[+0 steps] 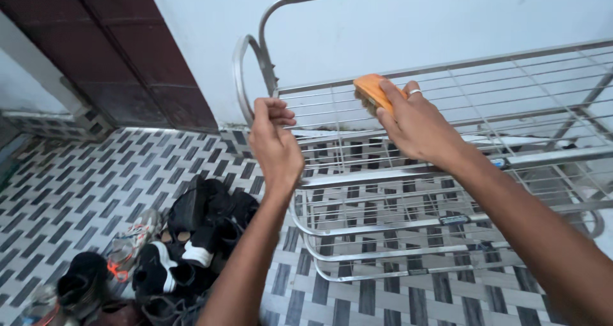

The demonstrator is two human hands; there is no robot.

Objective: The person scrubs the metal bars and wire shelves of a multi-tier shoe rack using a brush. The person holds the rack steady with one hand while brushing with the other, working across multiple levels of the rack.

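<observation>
Right hand (415, 125): fingers closed around an orange brush (373, 91), bristles on the top tier of the steel rack (447, 173), at 1 o'clock in view. Left hand (276, 141): fingers curled shut, gripping the rack's end rail at 12 o'clock. Pile of shoes (172, 249) on the patterned floor (70, 192), 8 o'clock.

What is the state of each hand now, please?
Left hand: closed on the metal rack rail.
Right hand: closed, holding an orange brush.
</observation>
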